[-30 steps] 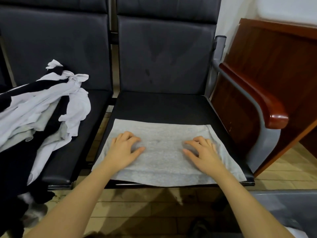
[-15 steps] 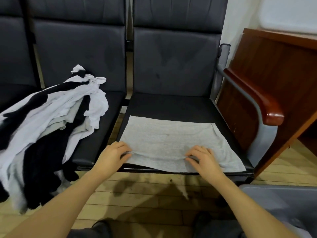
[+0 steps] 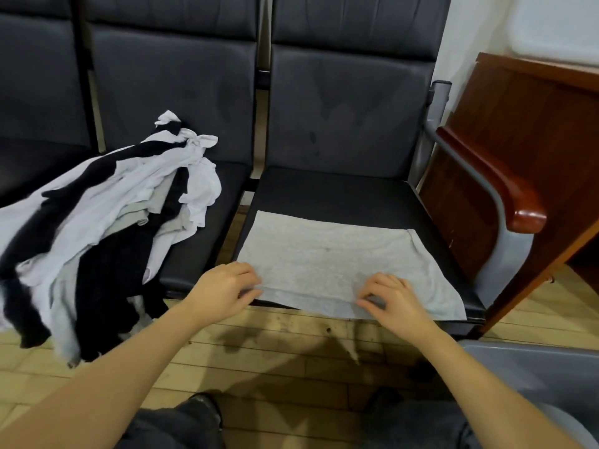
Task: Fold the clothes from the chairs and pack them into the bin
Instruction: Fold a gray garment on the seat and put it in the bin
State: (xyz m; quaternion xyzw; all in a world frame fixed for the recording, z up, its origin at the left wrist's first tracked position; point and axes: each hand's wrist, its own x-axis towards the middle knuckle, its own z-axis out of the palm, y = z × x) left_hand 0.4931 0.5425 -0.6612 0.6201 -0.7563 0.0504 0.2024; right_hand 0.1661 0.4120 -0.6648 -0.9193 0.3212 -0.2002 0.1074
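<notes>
Head camera looks down at a row of dark chairs (image 3: pixel 350 111). On the seat of the right chair (image 3: pixel 330 196) lies a flat grey cloth (image 3: pixel 327 257), already folded into a wide strip. Its long side runs left to right, across the front of the seat. Its near edge hangs a little over the front of the seat, right by the person.

A big pile of clothes (image 3: pixel 107 222), white, black and grey, sits on the chair to the left and spills over its front edge toward the wooden floor (image 3: pixel 269 361). The grey bin (image 3: pixel 531 377) is low on the right, near the person's right arm. A brown wooden armrest (image 3: pixel 505 189) stands at the right side of the chair.

Both hands are at the near edge of the grey cloth. The left hand (image 3: pixel 223 291) pinches the near left corner with curled fingers. The right hand (image 3: pixel 393 299) pinches the near edge a bit right of the middle. The far right part of the cloth lies past the right hand, with no hand on it.

The cloth lies straight ahead of both hands. I think the next move is to lift this near edge and fold it, maybe away toward the chair back. The bin is on the right, so the right hand is nearer for packing.
</notes>
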